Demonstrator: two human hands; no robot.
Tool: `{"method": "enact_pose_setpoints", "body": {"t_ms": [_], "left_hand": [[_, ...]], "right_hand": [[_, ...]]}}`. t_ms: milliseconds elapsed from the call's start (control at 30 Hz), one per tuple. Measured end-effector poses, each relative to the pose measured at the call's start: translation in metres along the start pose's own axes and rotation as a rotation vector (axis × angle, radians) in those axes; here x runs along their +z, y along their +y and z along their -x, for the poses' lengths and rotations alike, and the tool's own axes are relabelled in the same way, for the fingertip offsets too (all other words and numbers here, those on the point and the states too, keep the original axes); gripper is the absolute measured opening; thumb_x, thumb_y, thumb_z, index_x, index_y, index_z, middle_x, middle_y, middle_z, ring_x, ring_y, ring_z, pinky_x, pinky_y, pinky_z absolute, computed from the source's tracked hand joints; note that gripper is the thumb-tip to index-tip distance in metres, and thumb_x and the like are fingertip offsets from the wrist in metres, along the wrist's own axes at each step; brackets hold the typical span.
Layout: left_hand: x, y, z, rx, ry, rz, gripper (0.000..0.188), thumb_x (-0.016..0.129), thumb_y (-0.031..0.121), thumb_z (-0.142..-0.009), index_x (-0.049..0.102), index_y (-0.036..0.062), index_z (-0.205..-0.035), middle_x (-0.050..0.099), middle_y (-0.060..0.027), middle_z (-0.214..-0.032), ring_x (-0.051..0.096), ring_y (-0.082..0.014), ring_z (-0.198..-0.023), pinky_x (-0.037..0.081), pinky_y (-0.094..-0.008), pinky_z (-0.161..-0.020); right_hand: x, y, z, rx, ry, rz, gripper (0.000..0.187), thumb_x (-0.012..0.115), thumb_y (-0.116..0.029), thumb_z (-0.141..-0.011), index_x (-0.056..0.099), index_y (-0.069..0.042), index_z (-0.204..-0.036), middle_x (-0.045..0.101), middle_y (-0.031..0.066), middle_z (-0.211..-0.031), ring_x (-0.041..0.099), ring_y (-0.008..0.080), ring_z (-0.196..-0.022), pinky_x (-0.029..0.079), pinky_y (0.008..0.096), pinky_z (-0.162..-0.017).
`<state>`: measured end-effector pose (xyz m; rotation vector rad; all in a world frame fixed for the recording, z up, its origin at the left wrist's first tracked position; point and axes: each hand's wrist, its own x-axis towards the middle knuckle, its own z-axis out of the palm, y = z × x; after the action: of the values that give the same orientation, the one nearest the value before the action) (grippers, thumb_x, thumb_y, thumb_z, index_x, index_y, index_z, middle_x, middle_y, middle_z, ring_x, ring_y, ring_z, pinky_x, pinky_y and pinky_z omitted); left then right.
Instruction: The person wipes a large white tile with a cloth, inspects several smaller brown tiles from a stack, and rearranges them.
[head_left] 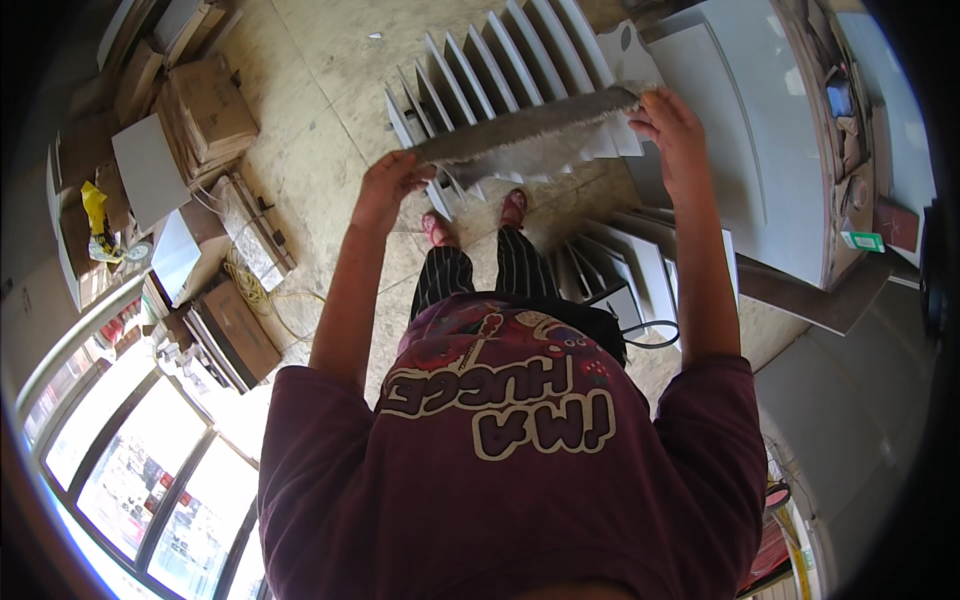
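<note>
A person's arms reach forward, with a long, dark grey strip of fabric with a frayed edge [530, 123] spanning the space between the hands. The left hand [388, 184] grasps its left end and the right hand [668, 122] its right end, fingers closed on the material. Beyond it, at far centre, stands a row of thin white panels [540, 55]; contact cannot be determined. Brown cardboard cartons [212, 108] occupy the far left

Matt cloth [525, 122] with a rough, fuzzy edge, smooth panels [566, 50], perhaps coated board, and matt cardboard boxes [212, 105].
</note>
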<state>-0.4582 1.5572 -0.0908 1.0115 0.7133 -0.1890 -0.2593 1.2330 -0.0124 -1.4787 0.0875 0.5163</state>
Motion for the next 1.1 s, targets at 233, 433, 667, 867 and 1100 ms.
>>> {"method": "enact_pose_setpoints", "body": {"t_ms": [233,433,667,867,1100], "left_hand": [[-0.060,0.008,-0.053,0.045,0.105,0.058,0.022,0.050,0.022,-0.087,0.056,0.0055,-0.101,0.063,-0.0108,-0.097,0.059,-0.0200,-0.086,0.046,-0.0331,-0.077],[-0.088,-0.070,-0.087,-0.222,0.248,0.069,0.028,0.048,0.024,-0.087,0.056,0.0059,-0.107,0.062,-0.0091,-0.105,0.059,-0.0200,-0.089,0.045,-0.0318,-0.076],[-0.081,-0.166,-0.025,-0.435,0.196,-0.341,0.025,0.055,0.024,-0.085,0.054,0.0040,-0.100,0.067,-0.0100,-0.085,0.063,-0.0143,-0.067,0.046,-0.0246,-0.057],[-0.068,-0.174,0.059,-0.512,0.064,-0.264,0.024,0.052,0.023,-0.087,0.055,0.0020,-0.098,0.066,-0.0119,-0.086,0.062,-0.0160,-0.073,0.048,-0.0268,-0.064],[-0.099,-0.114,0.060,-0.311,0.149,-0.249,0.020,0.051,0.021,-0.087,0.053,0.0041,-0.098,0.065,-0.0124,-0.089,0.062,-0.0175,-0.081,0.047,-0.0294,-0.073]], "right_hand": [[0.054,0.054,-0.056,0.059,-0.019,-0.031,0.021,0.061,-0.022,-0.083,0.057,-0.006,-0.097,0.061,0.0021,-0.087,0.062,0.0144,-0.082,0.047,0.0270,-0.071],[0.064,0.146,-0.055,0.266,0.021,0.123,0.018,0.058,-0.019,-0.083,0.057,-0.005,-0.093,0.061,0.0016,-0.082,0.063,0.0132,-0.074,0.046,0.0259,-0.062],[-0.008,0.210,-0.017,0.361,-0.408,0.550,0.018,0.060,-0.017,-0.081,0.058,-0.003,-0.091,0.059,0.0006,-0.071,0.056,0.0079,-0.063,0.043,0.0229,-0.058],[-0.021,0.159,0.021,0.568,-0.449,0.544,0.018,0.061,-0.019,-0.082,0.058,-0.005,-0.093,0.060,0.0004,-0.078,0.057,0.0081,-0.069,0.044,0.0220,-0.062],[0.024,0.100,-0.004,0.309,-0.441,0.388,0.020,0.056,-0.021,-0.087,0.058,-0.004,-0.099,0.061,-0.0001,-0.087,0.060,0.0082,-0.079,0.045,0.0205,-0.067]]}}
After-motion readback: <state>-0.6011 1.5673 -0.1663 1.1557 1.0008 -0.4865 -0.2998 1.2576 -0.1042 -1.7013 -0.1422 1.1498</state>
